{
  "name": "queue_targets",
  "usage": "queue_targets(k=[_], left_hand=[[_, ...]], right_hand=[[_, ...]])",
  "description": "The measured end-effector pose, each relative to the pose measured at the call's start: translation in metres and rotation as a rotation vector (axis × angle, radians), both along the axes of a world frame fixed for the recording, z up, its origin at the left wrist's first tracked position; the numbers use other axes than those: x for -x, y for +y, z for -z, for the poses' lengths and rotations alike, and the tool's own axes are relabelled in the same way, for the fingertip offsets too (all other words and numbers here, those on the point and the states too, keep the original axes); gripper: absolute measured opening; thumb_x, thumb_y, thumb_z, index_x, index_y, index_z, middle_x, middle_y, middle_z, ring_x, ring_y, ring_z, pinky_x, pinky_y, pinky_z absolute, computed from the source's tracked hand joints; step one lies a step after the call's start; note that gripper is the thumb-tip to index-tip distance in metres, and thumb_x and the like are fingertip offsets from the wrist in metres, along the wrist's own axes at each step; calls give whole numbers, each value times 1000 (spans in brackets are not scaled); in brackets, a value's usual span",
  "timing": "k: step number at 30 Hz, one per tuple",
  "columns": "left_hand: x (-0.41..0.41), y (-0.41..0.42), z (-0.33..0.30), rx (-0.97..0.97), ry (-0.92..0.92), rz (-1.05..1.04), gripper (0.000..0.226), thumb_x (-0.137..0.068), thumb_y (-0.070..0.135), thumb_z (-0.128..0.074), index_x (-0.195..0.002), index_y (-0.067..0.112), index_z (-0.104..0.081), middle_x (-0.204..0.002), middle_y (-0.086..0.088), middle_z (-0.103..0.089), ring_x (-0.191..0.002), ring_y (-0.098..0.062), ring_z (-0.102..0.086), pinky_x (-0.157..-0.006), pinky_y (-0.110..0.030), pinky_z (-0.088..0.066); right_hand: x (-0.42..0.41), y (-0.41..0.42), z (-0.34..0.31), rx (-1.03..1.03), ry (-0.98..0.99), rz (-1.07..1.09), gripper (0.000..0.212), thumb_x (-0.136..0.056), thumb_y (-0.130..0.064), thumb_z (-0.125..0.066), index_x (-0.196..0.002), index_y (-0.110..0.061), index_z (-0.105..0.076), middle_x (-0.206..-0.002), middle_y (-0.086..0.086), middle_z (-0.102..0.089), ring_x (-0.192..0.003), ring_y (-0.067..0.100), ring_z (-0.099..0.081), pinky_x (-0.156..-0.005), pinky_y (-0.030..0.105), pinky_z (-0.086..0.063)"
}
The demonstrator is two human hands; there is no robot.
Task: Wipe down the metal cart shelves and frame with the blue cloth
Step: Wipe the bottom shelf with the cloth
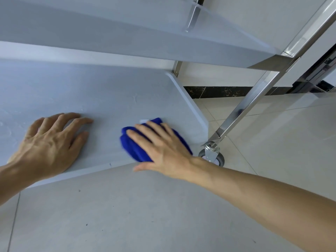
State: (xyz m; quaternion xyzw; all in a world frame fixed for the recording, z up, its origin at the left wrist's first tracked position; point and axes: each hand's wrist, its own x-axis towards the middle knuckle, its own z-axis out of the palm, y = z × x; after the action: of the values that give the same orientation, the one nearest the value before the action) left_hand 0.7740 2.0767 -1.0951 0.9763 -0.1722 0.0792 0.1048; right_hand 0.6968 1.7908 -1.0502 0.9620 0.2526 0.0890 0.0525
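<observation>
The tiled floor [127, 215] fills the lower part of the view, pale grey with a few dark specks, and meets a white wall with a dark speckled skirting strip [227, 91] at the back. Over it stands the metal cart, of which two flat grey shelves show: an upper shelf [127, 33] crossing the top of the view, and the lower shelf [91, 91] below it, its rounded corner pointing toward the right. A shiny square frame post [254, 99] runs slantwise from the upper right down to a caster wheel [211, 155] just beside the lower shelf's corner; a second post [193, 15] rises behind the upper shelf. The left hand [49, 140] lies flat on the lower shelf near its front edge, fingers straight and spread, holding nothing. The right hand [163, 148] presses flat on the blue cloth [134, 148], fingers straight on top, thumb out along the shelf's front edge. The cloth is bunched into a folded pad on the lower shelf's right part, near the corner, its long axis running from near-left to far-right. A small white tag [144, 121] shows at its far end.
</observation>
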Motion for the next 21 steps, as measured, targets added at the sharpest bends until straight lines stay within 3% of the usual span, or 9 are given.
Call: queue_targets(k=[3, 6, 10, 15, 18, 21], left_hand=[[2, 0, -2, -14, -10, 2, 51, -97, 62, -15, -139, 44, -39, -138, 13, -44, -127, -24, -45, -106, -46, -36], [4, -1, -7, -4, -21, 1, 49, -98, 60, -17, -138, 43, -41, -138, 13, -45, -126, -25, -46, -106, -46, -36], [9, -4, -14, 19, -21, 7, 47, -97, 57, -20, -136, 43, -43, -138, 10, -47, -127, -27, -46, -108, -49, -37], [16, -8, -23, 58, -6, -1, 48, -95, 52, -25, -134, 38, -49, -138, 5, -51, -129, -28, -45, -110, -48, -33], [18, -10, -28, 64, 24, -8, 50, -94, 49, -28, -135, 35, -52, -140, 4, -51, -132, -27, -44, -113, -47, -30], [20, -11, -32, 53, 43, -7, 50, -93, 47, -29, -135, 34, -52, -143, 4, -50, -134, -26, -43, -115, -46, -28]], right_hand=[[-7, 11, -6, 57, 31, -42, 79, -93, -68, -43, -155, -20, -30, -158, 2, -35, -146, 28, -28, -112, 49, -30], [-11, -17, -11, 61, 80, -46, 69, -98, -61, -38, -156, -26, -25, -161, -4, -29, -149, 20, -25, -119, 40, -23], [-29, -70, -15, -173, 203, 164, 59, -101, -52, -41, -153, -25, -33, -159, -5, -34, -147, 16, -29, -120, 39, -23], [-85, -114, -12, -187, 189, 591, 62, -99, -62, -29, -154, -33, -26, -161, -9, -28, -147, 22, -27, -117, 49, -27], [-133, -99, -12, -198, 266, 824, 70, -93, -72, -18, -154, -37, -16, -164, -9, -16, -150, 30, -15, -116, 57, -19], [-173, -55, -14, -220, 319, 864, 77, -91, -74, -13, -156, -33, -11, -165, -4, -10, -150, 37, -8, -116, 64, -10]])
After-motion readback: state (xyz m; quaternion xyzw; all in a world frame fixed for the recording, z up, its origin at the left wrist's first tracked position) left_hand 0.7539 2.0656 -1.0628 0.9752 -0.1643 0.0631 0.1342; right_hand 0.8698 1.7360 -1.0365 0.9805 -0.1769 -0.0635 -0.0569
